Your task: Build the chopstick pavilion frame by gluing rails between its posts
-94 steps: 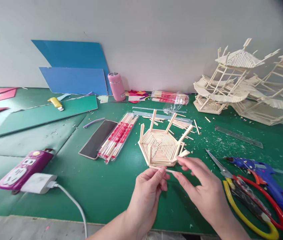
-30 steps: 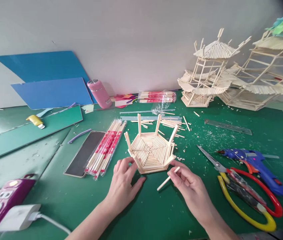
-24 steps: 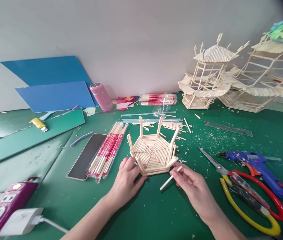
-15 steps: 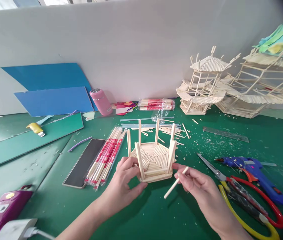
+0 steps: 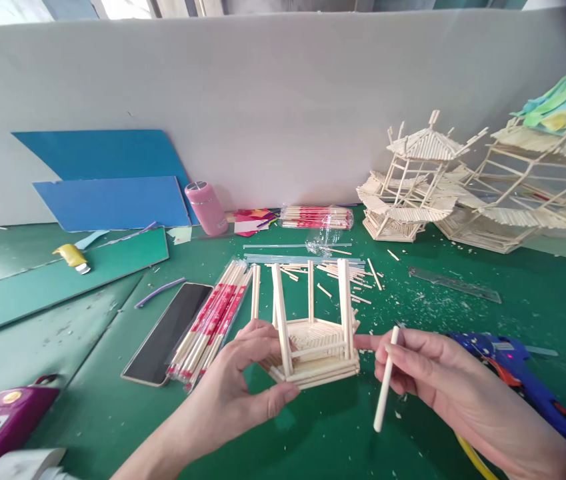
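Note:
A small six-sided model (image 5: pixel 325 375) of glued wooden sticks, with upright posts round a patterned floor, tilts slightly over the green table. My left hand (image 5: pixel 243 370) grips its left front corner, the thumb along the base's lower edge and the fingers behind the front post. Low between two front posts runs a short bar. My right hand (image 5: pixel 427 367) pinches a short wooden stick (image 5: pixel 385 390), which slants downward, between thumb and fingers. The outstretched index finger of that hand reaches the model's right side, at or touching the post there.
A blue glue gun (image 5: pixel 517 367) lies at right, partly behind my right hand; a yellow scissor handle (image 5: pixel 475 459) shows below. Wrapped stick bundles (image 5: pixel 213 320), a phone (image 5: pixel 167 337) and a pink bottle (image 5: pixel 206 208) are leftward. Finished stick pavilions (image 5: pixel 420 180) stand at back right.
The model has turned and tipped, so its floor shows less. My right hand has shifted right and turned the stick steeper, now covering most of the scissors. The view has tilted up slightly.

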### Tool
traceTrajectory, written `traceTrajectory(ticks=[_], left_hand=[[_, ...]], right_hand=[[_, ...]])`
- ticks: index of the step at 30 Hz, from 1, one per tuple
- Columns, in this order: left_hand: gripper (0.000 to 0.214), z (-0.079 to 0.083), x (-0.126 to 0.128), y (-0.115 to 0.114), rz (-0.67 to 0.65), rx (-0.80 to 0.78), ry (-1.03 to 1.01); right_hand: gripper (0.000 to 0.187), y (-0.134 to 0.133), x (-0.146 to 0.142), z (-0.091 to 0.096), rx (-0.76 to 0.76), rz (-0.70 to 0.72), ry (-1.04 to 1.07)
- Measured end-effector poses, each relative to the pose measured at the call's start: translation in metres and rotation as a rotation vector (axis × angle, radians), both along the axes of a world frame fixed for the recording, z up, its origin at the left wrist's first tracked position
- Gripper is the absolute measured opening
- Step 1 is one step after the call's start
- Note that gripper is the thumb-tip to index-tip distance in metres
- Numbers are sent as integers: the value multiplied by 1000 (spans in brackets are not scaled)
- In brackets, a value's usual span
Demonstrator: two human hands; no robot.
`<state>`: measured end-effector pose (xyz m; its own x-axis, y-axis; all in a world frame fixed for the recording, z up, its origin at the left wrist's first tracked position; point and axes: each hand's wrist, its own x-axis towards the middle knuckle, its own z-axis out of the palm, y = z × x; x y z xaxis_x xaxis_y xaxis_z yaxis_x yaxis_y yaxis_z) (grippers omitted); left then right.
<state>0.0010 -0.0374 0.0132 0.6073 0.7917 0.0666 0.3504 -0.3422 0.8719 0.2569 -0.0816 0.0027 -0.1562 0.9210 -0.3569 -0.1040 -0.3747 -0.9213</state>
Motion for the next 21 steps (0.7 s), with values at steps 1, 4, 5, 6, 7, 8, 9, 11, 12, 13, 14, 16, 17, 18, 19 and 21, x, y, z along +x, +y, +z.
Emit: traceTrajectory(ticks=[1, 4, 5, 6, 7, 8, 9, 11, 12, 13, 14, 16, 17, 18, 19, 21], left_hand=[[21, 0, 0, 0, 2, -9, -15], [26, 1, -1, 1, 25, -20, -47], [27, 1, -1, 1, 42, -20, -55], [28, 0, -1, 2, 60, -22, -64], [29, -1, -1, 2, 84, -23, -75], [30, -2, 0, 3, 111, -28, -85], [30, -3, 0, 4, 140, -38, -95], [30, -6, 1, 4, 190, -69, -117], [29, -7, 2, 4, 203, -91, -132], [28, -8, 2, 4, 209, -114, -146], [28, -10, 2, 4, 210, -135, -159], [27, -11, 2, 3, 203, -164, -180], [27, -12, 2, 3, 204, -173, -186], [27, -13, 2, 3, 210, -174, -192], [27, -13, 2, 3, 216, -176, -196], [27, -13, 2, 4, 226, -176, -202]], right_hand=[[19, 3, 0, 0, 22, 8, -36], [22, 8, 3, 0, 78, -53, -96], [21, 10, 4, 0, 90, -102, -90], [19, 11, 5, 0, 111, -161, -71], [18, 12, 5, 1, 140, -225, -44], [16, 13, 5, 1, 179, -286, -13], [13, 14, 3, 2, 225, -338, 13], [8, 17, -2, 3, 313, -399, 34], [7, 19, -5, 3, 346, -396, 20], [7, 21, -8, 3, 373, -380, -11], [7, 22, -12, 4, 400, -351, -54], [7, 25, -18, 4, 444, -258, -180], [6, 25, -20, 4, 473, -196, -259], [4, 26, -21, 5, 517, -137, -345], [4, 26, -21, 5, 574, -83, -429], [5, 27, -20, 4, 696, 5, -571]])
